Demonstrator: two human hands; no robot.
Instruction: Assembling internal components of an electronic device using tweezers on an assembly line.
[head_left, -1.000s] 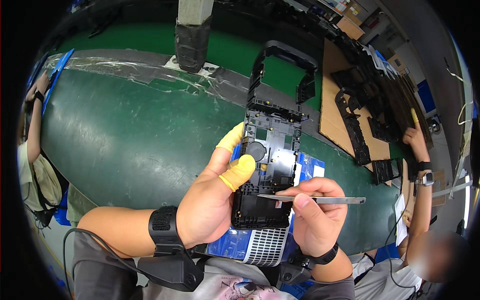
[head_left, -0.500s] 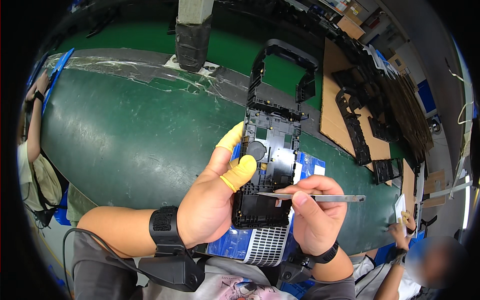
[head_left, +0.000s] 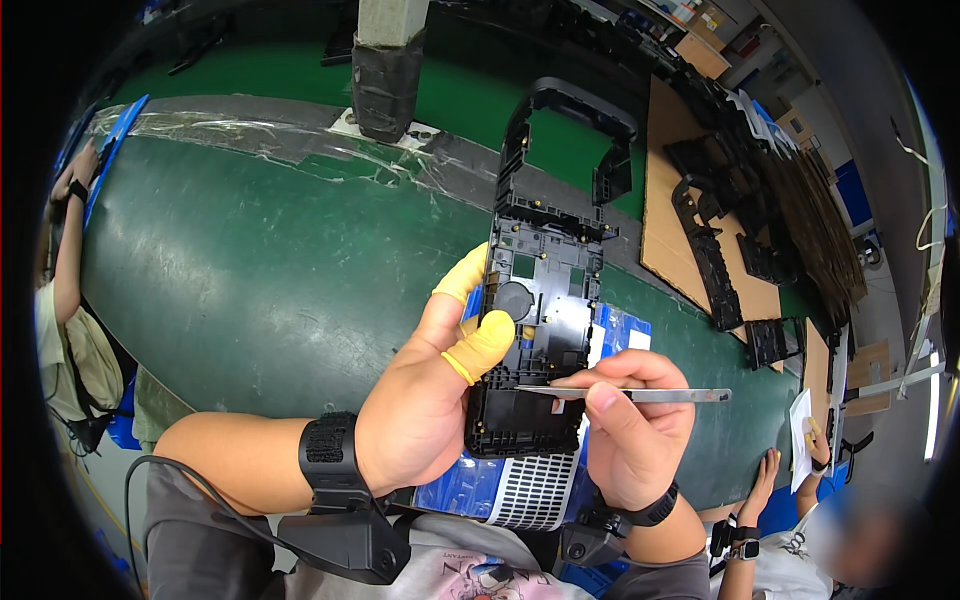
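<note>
My left hand (head_left: 420, 400), with yellow finger cots on thumb and fingers, grips a long black plastic housing (head_left: 545, 290) by its left edge. The housing is held up with its ribbed inner side toward me, and its far end is an open loop-shaped frame. In my right hand (head_left: 637, 430) a pair of metal tweezers (head_left: 680, 396) is pinched between thumb and fingers. The tweezers' tips point left and lie over the lower part of the housing. Whether they hold anything is too small to tell.
Beneath the housing lies a blue, plastic-wrapped stack with a white grid panel (head_left: 538, 492) on the green table (head_left: 270, 270). Cardboard (head_left: 665, 190) with black plastic parts (head_left: 710, 250) is at right. A post (head_left: 385, 90) rises behind. Co-workers' hands (head_left: 765, 480) are at right, another person at left.
My hands, the housing and the tweezers stay practically still. At right, a co-worker's hands have moved apart, and the white sheet there has shifted.
</note>
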